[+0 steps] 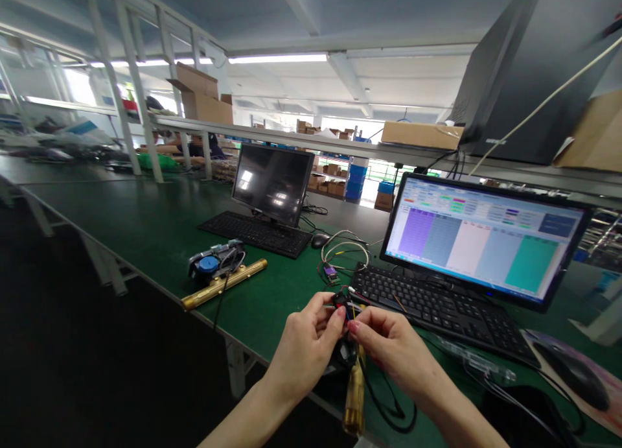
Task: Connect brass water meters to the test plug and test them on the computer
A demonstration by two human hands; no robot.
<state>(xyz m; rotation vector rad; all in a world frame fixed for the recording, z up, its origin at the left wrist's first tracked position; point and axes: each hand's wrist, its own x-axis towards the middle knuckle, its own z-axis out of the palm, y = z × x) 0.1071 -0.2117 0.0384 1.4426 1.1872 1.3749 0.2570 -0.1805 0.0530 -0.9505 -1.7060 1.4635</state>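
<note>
So nearest to me, a brass tube (354, 399) is poking out below the hands, with a black cable (398, 430) curling beside it on the green bench (276, 318). Just above that, the left hand (308, 344) is pinching a small black part (339, 299) between thumb and fingers, over the bench near its front edge. The right hand (396, 341) is closing thumb and forefinger on some thin wires (354, 310) right at that part, so both hands are pretty much meeting.

Off to the right, a black mouse (573, 373) is resting on a pad, and a keyboard (447, 305) is sitting just beyond the right hand. Past the fingertips, a little purple module (331, 274) is lying by a looped pale cable (346, 265). Over left, a blue-capped unit (208, 263) is lying next to another brass pipe (224, 284).

Further back, the right monitor (481, 234) is showing coloured columns, while the left monitor (273, 183) is sitting dark. Above them, a shelf is holding cartons and a big black computer case (529, 72).
</note>
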